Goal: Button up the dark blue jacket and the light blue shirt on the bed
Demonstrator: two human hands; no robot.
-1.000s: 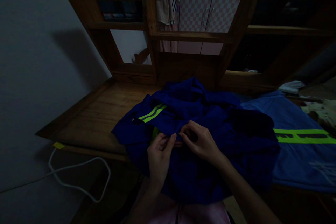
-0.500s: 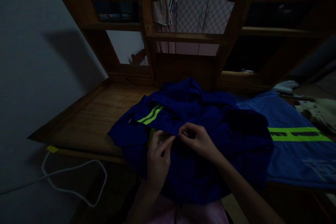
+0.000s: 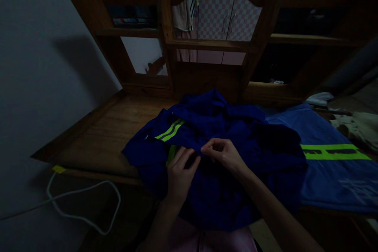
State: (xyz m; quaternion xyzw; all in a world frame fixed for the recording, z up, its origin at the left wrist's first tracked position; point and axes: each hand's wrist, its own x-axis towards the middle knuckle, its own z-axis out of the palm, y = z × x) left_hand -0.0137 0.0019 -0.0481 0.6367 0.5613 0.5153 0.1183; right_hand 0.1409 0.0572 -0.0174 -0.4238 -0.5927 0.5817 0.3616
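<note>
A dark blue garment [image 3: 242, 189] with yellow-green striped bands lies bunched up on the wooden surface, its front part hanging over the edge toward my lap. My left hand [image 3: 181, 171] is closed on a fold of this cloth, thumb and fingers close together beside a green strip. Just right of it, my right hand [image 3: 223, 153] pinches the same fold between thumb and forefinger. The fingertips of both hands almost meet. Dim light hides whether anything small, such as a button, is between them.
To the right lies a lighter blue cloth [image 3: 330, 181] with a yellow-green band. A wooden headboard with shelves [image 3: 206, 45] rises behind the bare wooden boards [image 3: 118, 126]. A white cable [image 3: 115, 208] loops at the lower left, by the wall [image 3: 32, 86].
My left fingers have shifted, with the forefinger now bent over the fold and the thumb slightly lower. My right fingers have closed more tightly together. The garment lies almost as before.
</note>
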